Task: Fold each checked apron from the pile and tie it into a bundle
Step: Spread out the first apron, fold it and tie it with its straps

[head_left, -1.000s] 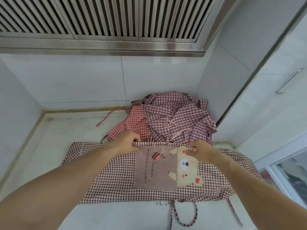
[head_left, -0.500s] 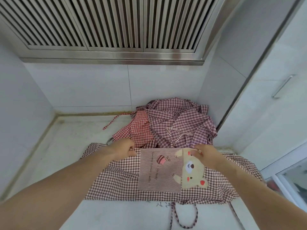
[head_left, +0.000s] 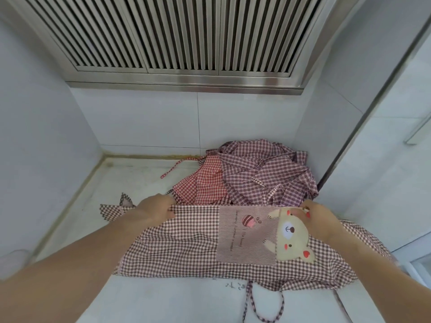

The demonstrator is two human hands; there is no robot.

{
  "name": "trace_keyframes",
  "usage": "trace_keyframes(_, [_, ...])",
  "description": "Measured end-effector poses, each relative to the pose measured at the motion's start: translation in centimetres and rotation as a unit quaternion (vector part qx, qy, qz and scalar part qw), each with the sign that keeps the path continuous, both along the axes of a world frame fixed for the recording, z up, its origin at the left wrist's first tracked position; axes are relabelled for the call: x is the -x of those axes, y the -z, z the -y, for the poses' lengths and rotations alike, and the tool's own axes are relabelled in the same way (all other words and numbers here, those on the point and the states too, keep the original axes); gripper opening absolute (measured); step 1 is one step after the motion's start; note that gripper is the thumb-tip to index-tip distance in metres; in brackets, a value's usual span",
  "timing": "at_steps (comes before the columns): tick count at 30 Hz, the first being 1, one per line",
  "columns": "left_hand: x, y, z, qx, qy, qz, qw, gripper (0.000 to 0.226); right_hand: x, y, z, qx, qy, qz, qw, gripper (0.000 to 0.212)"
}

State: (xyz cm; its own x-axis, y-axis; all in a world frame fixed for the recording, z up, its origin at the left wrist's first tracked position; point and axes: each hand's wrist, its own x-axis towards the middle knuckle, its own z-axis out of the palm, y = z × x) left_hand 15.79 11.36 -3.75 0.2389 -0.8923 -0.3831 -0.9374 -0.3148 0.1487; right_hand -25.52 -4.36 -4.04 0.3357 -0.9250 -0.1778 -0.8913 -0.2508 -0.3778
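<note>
A brown-and-white checked apron (head_left: 186, 248) with a bear pocket (head_left: 263, 234) lies spread on the white counter (head_left: 163, 299) in front of me. My left hand (head_left: 154, 210) pinches its far edge to the left of the pocket. At the pocket's upper right corner my right hand (head_left: 319, 220) pinches the same edge. The edge is stretched straight between both hands. Behind it sits the pile of checked aprons (head_left: 256, 173), one red, the others purplish. The apron's strap loop (head_left: 265, 304) hangs over the near edge.
White tiled walls close the counter on the left, back and right. A steel vent hood (head_left: 177, 43) hangs overhead. A loose tie (head_left: 177, 166) from the pile trails left across the counter. A white cabinet with a handle (head_left: 417, 131) stands at the right.
My hands have spread apart along the apron's far edge, the left one sliding left, and the edge is now pulled taut. The left part of the apron has shifted.
</note>
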Motion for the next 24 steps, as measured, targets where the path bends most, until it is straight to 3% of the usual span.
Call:
trace_keyframes(4, [-0.8, -0.8, -1.1, -0.019, -0.039, 0.045, 0.998, 0.026, 0.1, -0.2, 0.3, -0.027, -0.028, 0.004, 0.999, 0.028])
trace_keyframes(9, [-2.0, -0.5, -2.7, -0.07, -0.045, -0.025, 0.996, 0.04, 0.9, -1.3, 0.3, -0.107, -0.091, -0.065, 0.988, 0.034])
trace_keyframes(13, [-2.0, -1.8, -4.2, -0.183, -0.034, -0.041, 0.982, 0.049, 2.0, -2.3, 0.3, -0.212, -0.162, -0.199, 0.943, 0.066])
trace_keyframes(16, [-2.2, -1.3, -5.1, -0.24, -0.022, -0.013, 0.971, 0.052, 2.5, -1.7, 0.9, -0.236, -0.172, -0.191, 0.937, 0.091])
trace_keyframes(19, [-2.0, 0.4, -6.3, -0.243, -0.05, 0.019, 0.969, 0.057, 2.2, -0.4, 0.9, -0.203, -0.171, -0.204, 0.942, 0.093])
trace_keyframes(21, [-2.0, 1.9, -7.1, -0.199, -0.082, 0.019, 0.976, 0.051, 1.6, 0.8, 0.7, -0.154, -0.154, -0.185, 0.958, 0.079])
trace_keyframes(24, [-2.1, 3.7, -8.4, -0.179, -0.084, 0.033, 0.98, 0.032, 0.6, 2.6, -0.3, -0.111, -0.114, -0.141, 0.977, 0.031])
